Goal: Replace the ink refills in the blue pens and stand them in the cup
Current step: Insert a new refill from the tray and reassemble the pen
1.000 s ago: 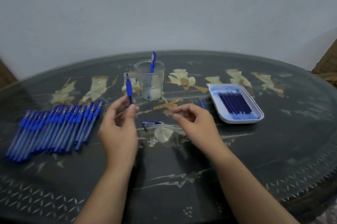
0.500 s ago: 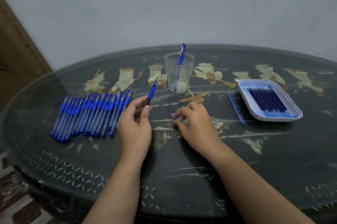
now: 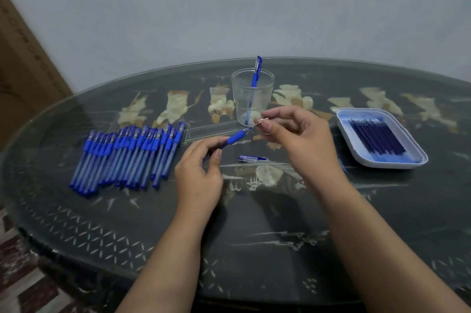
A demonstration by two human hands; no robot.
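- Lifted off the desk (image 3: 382, 223) since before, right hand (image 3: 300, 139) now pinches the pen (image 3: 235, 137) at its tip, centre frame.
- Left hand (image 3: 198, 175) grips its barrel.
- Pen row (image 3: 127, 157) lies left, tray (image 3: 395, 165) of refills (image 3: 377, 139) right.
- Cup (image 3: 252, 98) behind holds a standing pen (image 3: 256, 73).
- Cap (image 3: 252, 158) lies between the hands.

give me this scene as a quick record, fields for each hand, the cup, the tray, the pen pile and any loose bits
left hand: grips the held pen by its barrel
right hand: pinches the held pen's tip end
cup: upright, holds one standing pen
pen row: many blue pens lying side by side, left of the hands
tray: white, right of the hands, holds dark blue refills
loose cap: lies on the table between the hands
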